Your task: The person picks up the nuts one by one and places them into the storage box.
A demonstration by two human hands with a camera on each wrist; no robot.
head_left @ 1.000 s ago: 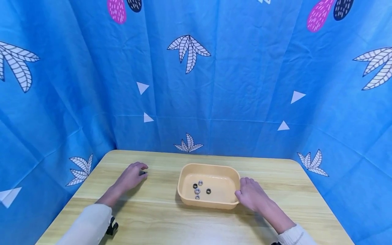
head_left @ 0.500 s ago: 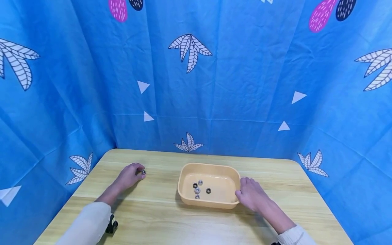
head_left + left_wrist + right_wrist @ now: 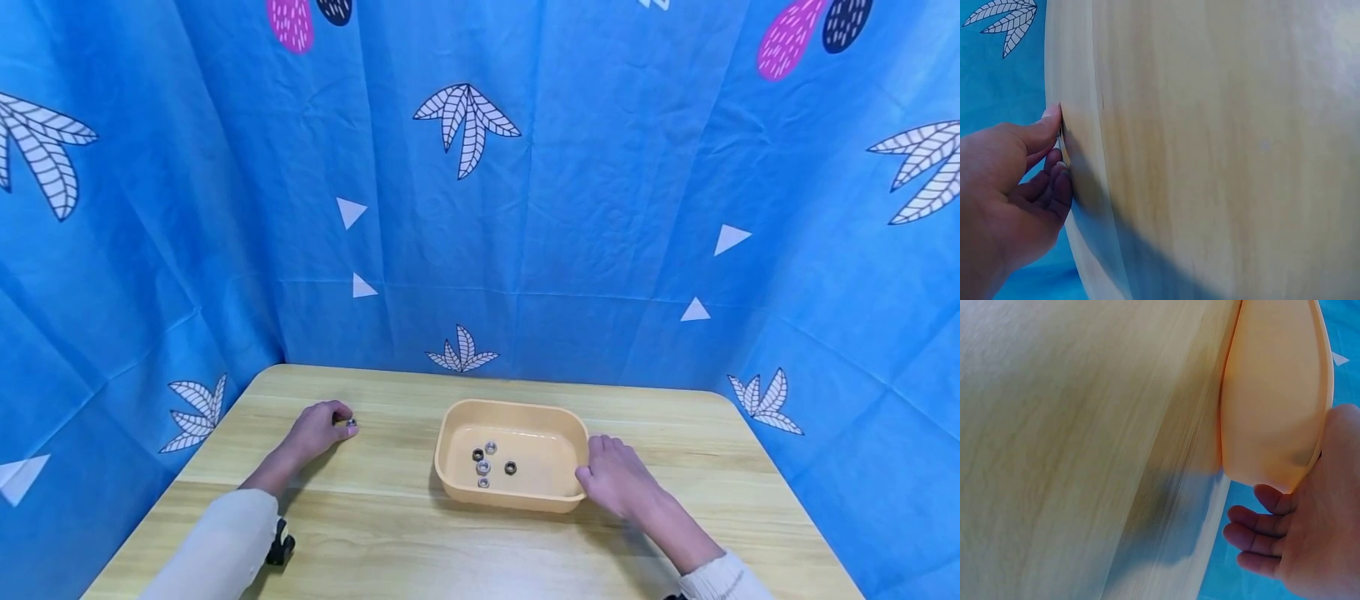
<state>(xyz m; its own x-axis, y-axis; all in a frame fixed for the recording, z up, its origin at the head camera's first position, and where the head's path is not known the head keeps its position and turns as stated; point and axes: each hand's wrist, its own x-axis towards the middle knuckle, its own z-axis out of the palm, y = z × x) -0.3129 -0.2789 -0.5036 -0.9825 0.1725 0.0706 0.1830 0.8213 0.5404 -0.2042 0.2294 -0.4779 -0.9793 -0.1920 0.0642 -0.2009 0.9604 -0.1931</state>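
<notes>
My left hand [image 3: 347, 418] is at the left middle of the wooden table [image 3: 390, 542] and pinches a small metal nut [image 3: 351, 423] between thumb and fingertips. In the left wrist view the left hand [image 3: 1060, 140] has its fingers curled close to the tabletop; the nut barely shows there. A shallow beige plastic tray [image 3: 510, 406] stands at the table's centre with several small metal nuts [image 3: 483, 467] inside. My right hand [image 3: 600, 454] rests flat on the table against the tray's right wall, fingers relaxed. The right wrist view shows the tray [image 3: 1272, 394] touching that right hand [image 3: 1254, 519].
A blue patterned curtain [image 3: 480, 208] encloses the table at the back and on both sides. A black strap mount [image 3: 281, 550] sits on my left sleeve. Bare wood lies in front of the tray and between my left hand and the tray.
My left hand's fingers have closed on the nut and drawn back slightly to the left. The right hand and the tray have stayed where they were.
</notes>
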